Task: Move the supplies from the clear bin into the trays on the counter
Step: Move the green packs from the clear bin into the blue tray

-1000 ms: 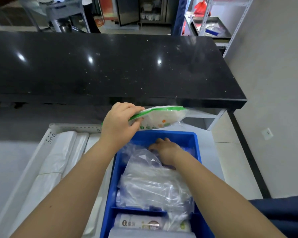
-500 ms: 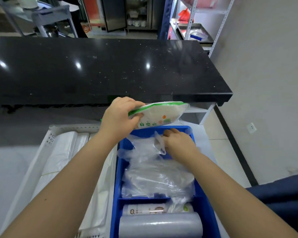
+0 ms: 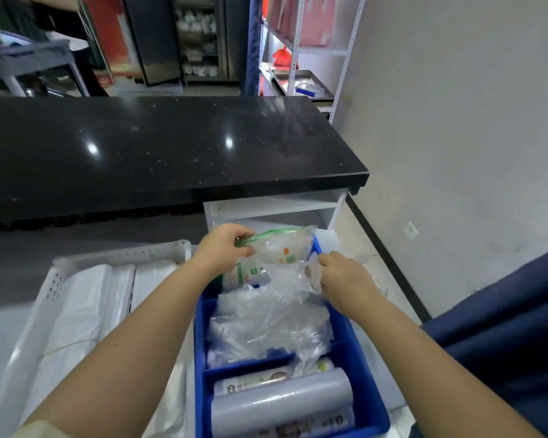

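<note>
A blue plastic tray with dividers (image 3: 200,358) sits low in the middle of the view. The left hand (image 3: 222,248) is above the tray's far left corner, with its fingers and thumb clamped on the end of a green-edged clear plastic packet (image 3: 282,245). The packet is held roughly level over the tray's far end and is clear of what lies below it. The right hand (image 3: 342,276) is at the tray's far right edge, its fingers curled onto a flap of the crumpled clear plastic bags (image 3: 266,320) that fill the far compartment. Just under the held packet, another packet with green print (image 3: 242,276) lies against the tray's far left wall. In the tray's near compartment lies a grey-blue plastic roll (image 3: 282,403), with a printed white roll (image 3: 253,382) just beyond it. Touching the tray's left side is a white perforated tray (image 3: 124,252) holding folded white plastic sheets (image 3: 86,305). Beyond the blue tray runs a black speckled stone surface (image 3: 171,147).
</note>
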